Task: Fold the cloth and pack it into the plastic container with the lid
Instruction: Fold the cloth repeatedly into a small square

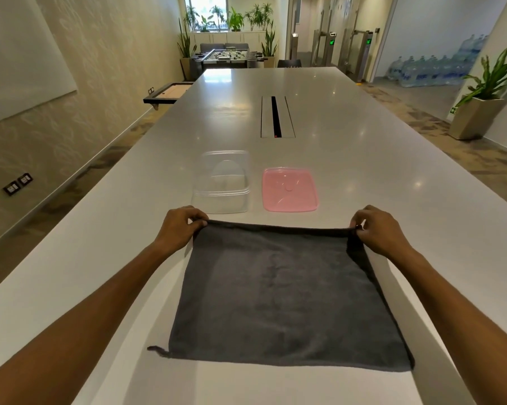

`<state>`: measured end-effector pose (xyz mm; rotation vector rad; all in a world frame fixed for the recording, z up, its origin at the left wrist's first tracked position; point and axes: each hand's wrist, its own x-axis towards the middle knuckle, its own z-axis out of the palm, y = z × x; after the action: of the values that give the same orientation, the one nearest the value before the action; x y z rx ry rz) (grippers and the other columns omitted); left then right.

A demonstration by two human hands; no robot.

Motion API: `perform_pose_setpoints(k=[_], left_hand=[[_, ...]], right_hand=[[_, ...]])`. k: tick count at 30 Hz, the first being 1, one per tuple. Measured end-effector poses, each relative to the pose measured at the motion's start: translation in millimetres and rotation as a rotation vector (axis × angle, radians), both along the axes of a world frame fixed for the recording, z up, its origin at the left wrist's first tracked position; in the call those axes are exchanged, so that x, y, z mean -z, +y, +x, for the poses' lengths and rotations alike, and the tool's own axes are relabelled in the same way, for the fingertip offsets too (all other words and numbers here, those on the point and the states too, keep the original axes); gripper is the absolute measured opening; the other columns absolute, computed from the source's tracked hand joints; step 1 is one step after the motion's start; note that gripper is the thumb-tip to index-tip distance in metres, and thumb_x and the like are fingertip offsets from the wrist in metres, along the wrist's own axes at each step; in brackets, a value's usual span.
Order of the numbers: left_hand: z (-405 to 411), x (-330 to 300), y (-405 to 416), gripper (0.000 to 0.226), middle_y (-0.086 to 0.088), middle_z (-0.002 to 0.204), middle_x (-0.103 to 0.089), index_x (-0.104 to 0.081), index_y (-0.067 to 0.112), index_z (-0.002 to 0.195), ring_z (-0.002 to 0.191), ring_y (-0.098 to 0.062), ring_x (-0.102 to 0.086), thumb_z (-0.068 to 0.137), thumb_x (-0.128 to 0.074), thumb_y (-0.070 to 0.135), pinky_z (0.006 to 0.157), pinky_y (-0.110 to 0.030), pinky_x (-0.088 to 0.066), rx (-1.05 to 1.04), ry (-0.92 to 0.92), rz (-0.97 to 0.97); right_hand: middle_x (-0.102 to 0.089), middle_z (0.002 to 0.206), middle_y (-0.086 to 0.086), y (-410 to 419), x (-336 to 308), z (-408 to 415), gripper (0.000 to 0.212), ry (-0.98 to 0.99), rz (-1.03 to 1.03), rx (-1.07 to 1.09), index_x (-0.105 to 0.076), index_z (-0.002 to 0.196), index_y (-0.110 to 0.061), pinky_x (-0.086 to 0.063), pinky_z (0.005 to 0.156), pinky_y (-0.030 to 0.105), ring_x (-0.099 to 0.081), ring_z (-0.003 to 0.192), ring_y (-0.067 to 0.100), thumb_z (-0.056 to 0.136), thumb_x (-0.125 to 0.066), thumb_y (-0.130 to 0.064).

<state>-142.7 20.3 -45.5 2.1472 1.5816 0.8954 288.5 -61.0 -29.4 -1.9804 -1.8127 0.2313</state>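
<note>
1. A dark grey cloth (287,293) is spread on the white table (363,176), near the person, and looks to be a single layer; no fold is seen yet.
2. Its far left corner is pinched by the left hand (180,226), closed on the fabric between thumb and fingers.
3. Its far right corner is pinched in the same way by the right hand (376,229); the far edge is drawn taut between the two hands and appears slightly lifted.
4. The near edge lies flat on the table, and a small loop (158,350) sticks out at the near left corner.
5. The clear box (221,182) stands open just beyond the cloth, to the left; the pink lid (289,190) lies flat beside it on the right, apart from it.
6. The cloth is judged to be soft, light and limp, with a napped surface that should grip rather than slip; it will sag wherever it is not held.
7. Corners are judged the best hold, so that edges can be matched and each fold kept square.
8. Several folds are likely to be needed before the bundle fits the box.
</note>
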Motion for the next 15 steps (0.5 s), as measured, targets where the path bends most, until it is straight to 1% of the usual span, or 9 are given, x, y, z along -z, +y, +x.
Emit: perform_pose_setpoints(k=[3, 5, 7, 9, 11, 15], left_hand=[[-4, -3, -9, 0.011, -0.004, 0.090, -0.069, -0.074, 0.011, 0.093, 0.079, -0.012, -0.057, 0.084, -0.068, 0.010, 0.069, -0.012, -0.040, -0.004, -0.012, 0.022], [-7, -4, -16, 0.011, -0.001, 0.089, -0.068, -0.074, 0.013, 0.092, 0.078, -0.009, -0.057, 0.083, -0.068, 0.010, 0.069, -0.010, -0.039, 0.004, -0.016, 0.033], [-10, -6, -25, 0.011, 0.000, 0.088, -0.068, -0.074, 0.014, 0.092, 0.079, -0.010, -0.058, 0.083, -0.069, 0.010, 0.068, -0.010, -0.039, 0.020, -0.020, 0.042], [-12, -9, -35, 0.010, 0.000, 0.088, -0.067, -0.074, 0.013, 0.091, 0.080, -0.012, -0.059, 0.083, -0.068, 0.010, 0.068, -0.012, -0.040, 0.034, -0.028, 0.053], [-13, -11, -47, 0.010, 0.001, 0.088, -0.066, -0.074, 0.013, 0.091, 0.079, -0.010, -0.058, 0.083, -0.068, 0.009, 0.068, -0.012, -0.041, 0.041, -0.033, 0.075], [-17, -15, -71, 0.010, 0.005, 0.087, -0.066, -0.074, 0.015, 0.091, 0.080, -0.007, -0.060, 0.083, -0.069, 0.010, 0.069, -0.013, -0.045, 0.064, -0.050, 0.108]], right_hand=[[-0.059, 0.078, -0.007, -12, -1, 0, 0.025, 0.028, 0.018, -0.022, -0.060, 0.070, -0.027, -0.038, 0.056, 0.019, -0.053, 0.069, 0.008, 0.076, -0.067, -0.003], [-0.056, 0.073, -0.012, -22, -3, -1, 0.024, 0.035, 0.035, -0.034, -0.060, 0.070, -0.027, -0.036, 0.055, 0.018, -0.051, 0.068, 0.005, 0.076, -0.068, -0.004], [-0.055, 0.072, -0.014, -32, -4, -3, 0.022, 0.047, 0.061, -0.037, -0.061, 0.072, -0.025, -0.034, 0.056, 0.016, -0.050, 0.069, 0.003, 0.077, -0.068, -0.005], [-0.057, 0.074, -0.011, -42, -6, -4, 0.021, 0.060, 0.091, -0.030, -0.062, 0.073, -0.024, -0.034, 0.058, 0.014, -0.050, 0.070, 0.001, 0.077, -0.068, -0.005], [-0.060, 0.077, -0.007, -53, -7, -4, 0.021, 0.073, 0.115, -0.028, -0.062, 0.073, -0.024, -0.035, 0.059, 0.016, -0.051, 0.071, 0.005, 0.077, -0.069, -0.005], [-0.062, 0.082, -0.004, -78, -9, -6, 0.020, 0.101, 0.135, -0.021, -0.063, 0.074, -0.024, -0.041, 0.063, 0.025, -0.056, 0.078, 0.016, 0.077, -0.069, -0.005]])
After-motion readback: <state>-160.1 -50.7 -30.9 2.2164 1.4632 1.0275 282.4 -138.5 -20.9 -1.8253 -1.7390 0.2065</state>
